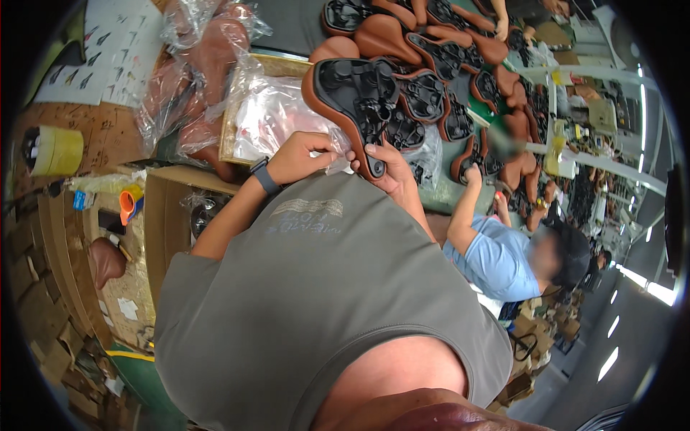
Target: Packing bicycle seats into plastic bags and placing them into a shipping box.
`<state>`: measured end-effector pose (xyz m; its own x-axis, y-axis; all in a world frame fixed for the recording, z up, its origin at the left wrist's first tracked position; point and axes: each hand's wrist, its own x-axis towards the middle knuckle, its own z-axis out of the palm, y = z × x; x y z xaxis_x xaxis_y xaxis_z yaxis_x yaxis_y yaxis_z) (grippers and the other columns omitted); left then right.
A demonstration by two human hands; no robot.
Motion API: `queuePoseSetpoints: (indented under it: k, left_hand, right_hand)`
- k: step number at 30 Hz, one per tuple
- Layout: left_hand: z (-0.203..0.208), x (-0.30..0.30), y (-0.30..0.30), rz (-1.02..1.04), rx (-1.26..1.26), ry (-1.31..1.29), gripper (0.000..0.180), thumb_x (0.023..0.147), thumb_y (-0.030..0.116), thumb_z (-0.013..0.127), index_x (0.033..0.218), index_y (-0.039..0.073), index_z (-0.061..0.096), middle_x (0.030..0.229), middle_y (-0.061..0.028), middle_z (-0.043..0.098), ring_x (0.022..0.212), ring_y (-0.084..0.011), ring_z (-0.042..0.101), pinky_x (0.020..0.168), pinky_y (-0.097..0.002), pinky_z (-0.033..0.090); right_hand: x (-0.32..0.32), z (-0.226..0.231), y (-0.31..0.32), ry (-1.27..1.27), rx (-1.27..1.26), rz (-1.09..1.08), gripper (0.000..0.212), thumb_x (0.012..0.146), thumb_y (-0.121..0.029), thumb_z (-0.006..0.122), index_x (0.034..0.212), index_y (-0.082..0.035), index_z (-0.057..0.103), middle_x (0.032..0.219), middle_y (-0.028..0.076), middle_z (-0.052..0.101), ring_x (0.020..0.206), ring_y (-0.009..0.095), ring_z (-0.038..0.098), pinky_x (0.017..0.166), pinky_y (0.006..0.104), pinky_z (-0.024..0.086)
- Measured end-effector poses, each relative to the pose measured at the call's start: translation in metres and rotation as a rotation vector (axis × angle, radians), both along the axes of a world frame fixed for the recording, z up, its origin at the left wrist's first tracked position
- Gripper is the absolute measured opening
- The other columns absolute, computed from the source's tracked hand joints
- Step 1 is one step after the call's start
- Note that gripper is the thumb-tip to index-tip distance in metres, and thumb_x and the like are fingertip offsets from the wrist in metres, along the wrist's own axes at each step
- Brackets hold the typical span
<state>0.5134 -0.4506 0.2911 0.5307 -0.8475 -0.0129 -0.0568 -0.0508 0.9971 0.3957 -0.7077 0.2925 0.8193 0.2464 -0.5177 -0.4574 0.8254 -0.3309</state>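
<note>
A bicycle saddle [353, 90], brown at the rim with its black underside facing up, is tilted in front of my chest. My right hand [392, 171] is closed around its narrow nose, thumb on the underside. Beside it my left hand [305, 156], with a dark band on the wrist, pinches the edge of a clear plastic bag [338, 147] close to the saddle's nose. A stack of clear plastic bags [277, 115] lies in a shallow box just beyond my left hand.
Many saddles [431, 54] cover the bench ahead and to the right. Plastic-wrapped saddles [208, 79] are piled at the left, near a roll of yellow tape [57, 151]. An open cardboard box [169, 208] stands by my left arm. A co-worker in blue [496, 251] works at my right.
</note>
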Motion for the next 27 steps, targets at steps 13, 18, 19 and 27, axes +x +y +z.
queuePoseSetpoints:
  k: [13, 18, 19, 27]
  left_hand:
    - [-0.002, 0.062, -0.019, 0.667, -0.069, 0.588, 0.030, 0.108, 0.030, 0.072, 0.117, 0.003, 0.081, 0.083, 0.0088, 0.064, 0.072, -0.0022, 0.047, 0.065, -0.0224, 0.036]
    - [0.087, 0.120, -0.133, 0.233, -0.342, -0.408, 0.015, 0.096, 0.007, 0.082, 0.111, 0.001, 0.082, 0.088, -0.0033, 0.065, 0.084, -0.0156, 0.059, 0.073, -0.0309, 0.047]
    - [0.101, 0.121, -0.146, 0.070, -0.321, -0.452, 0.017, 0.094, 0.001, 0.082, 0.111, 0.001, 0.081, 0.091, -0.0070, 0.066, 0.087, -0.0193, 0.062, 0.075, -0.0328, 0.050]
    - [0.025, 0.245, -0.081, 1.096, -0.036, -0.356, 0.021, 0.102, 0.006, 0.075, 0.121, 0.001, 0.083, 0.100, -0.0051, 0.075, 0.093, -0.0101, 0.068, 0.081, -0.0269, 0.053]
  right_hand:
    - [0.003, 0.019, -0.065, -0.288, -0.661, 0.157, 0.065, 0.078, 0.002, 0.089, 0.136, -0.004, 0.060, 0.102, 0.010, 0.071, 0.090, 0.022, 0.067, 0.078, 0.0393, 0.053]
    - [0.048, 0.022, -0.042, -0.093, -1.283, 0.113, 0.106, 0.078, 0.013, 0.086, 0.168, -0.002, 0.034, 0.133, 0.014, 0.067, 0.114, 0.023, 0.068, 0.090, 0.0386, 0.061]
    - [0.058, 0.003, -0.048, -0.041, -0.785, 0.017, 0.088, 0.091, -0.002, 0.084, 0.166, -0.001, 0.038, 0.128, 0.015, 0.070, 0.106, 0.024, 0.072, 0.084, 0.0387, 0.063]
    - [0.170, -0.050, -0.192, -0.408, -2.251, 0.178, 0.079, 0.087, -0.014, 0.087, 0.156, -0.003, 0.050, 0.130, 0.022, 0.071, 0.117, 0.038, 0.071, 0.103, 0.0527, 0.057]
